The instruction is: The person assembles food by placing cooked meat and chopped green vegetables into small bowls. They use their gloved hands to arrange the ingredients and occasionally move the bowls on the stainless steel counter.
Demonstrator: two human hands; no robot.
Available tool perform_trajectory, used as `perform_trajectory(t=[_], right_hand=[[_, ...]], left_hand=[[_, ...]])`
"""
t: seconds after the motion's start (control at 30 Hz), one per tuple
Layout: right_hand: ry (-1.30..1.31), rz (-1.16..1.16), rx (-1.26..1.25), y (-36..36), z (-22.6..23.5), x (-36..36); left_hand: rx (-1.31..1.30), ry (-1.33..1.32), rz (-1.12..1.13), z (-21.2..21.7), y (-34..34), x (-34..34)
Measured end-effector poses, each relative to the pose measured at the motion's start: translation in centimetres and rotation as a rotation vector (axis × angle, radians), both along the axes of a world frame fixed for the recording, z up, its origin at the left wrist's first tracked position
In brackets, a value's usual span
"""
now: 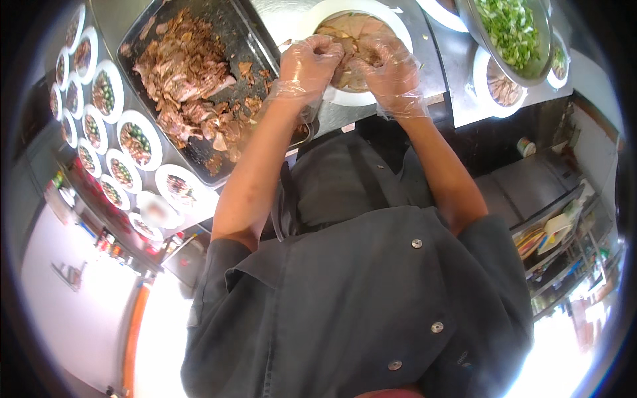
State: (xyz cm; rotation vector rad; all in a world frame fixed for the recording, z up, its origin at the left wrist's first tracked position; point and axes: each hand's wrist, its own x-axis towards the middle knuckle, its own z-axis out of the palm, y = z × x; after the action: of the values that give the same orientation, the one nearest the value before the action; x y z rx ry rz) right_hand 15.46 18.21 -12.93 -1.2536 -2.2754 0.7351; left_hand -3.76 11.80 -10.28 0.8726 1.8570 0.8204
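Observation:
Both my hands wear thin clear plastic gloves and meet over a white plate point(397, 28) straight ahead on the steel counter. My left hand point(308, 66) and my right hand point(391, 69) each pinch thin slices of brown cooked meat point(352, 26) lying on that plate. The fingers of both hands are curled into the slices, so the middle of the plate is hidden. A dark baking tray point(232, 33) heaped with more sliced meat point(182, 73) lies just left of my left hand.
Several white plates point(136, 139) filled with meat and greens stand in rows along the left. A metal bowl of chopped greens point(511, 30) sits at the upper right, above another filled plate point(501, 86). Shelves with containers point(557, 232) are at the lower right.

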Motion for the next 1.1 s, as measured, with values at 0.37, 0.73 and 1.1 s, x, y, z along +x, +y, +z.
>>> perform_trajectory(t=[0.37,0.73,1.1], right_hand=[[0.663,-0.197,-0.788,1.5,-2.5,3.7],[0.232,-0.045,-0.070,1.2,-1.9,1.9],[0.183,0.053,0.231,1.8,-3.7,-2.2]], left_hand=[[-0.098,-0.002,-0.041,1.3,3.0,0.7],[0.207,0.260,-0.022,-0.4,0.9,1.6],[0.291,0.270,0.004,-3.5,-2.0,7.0]])
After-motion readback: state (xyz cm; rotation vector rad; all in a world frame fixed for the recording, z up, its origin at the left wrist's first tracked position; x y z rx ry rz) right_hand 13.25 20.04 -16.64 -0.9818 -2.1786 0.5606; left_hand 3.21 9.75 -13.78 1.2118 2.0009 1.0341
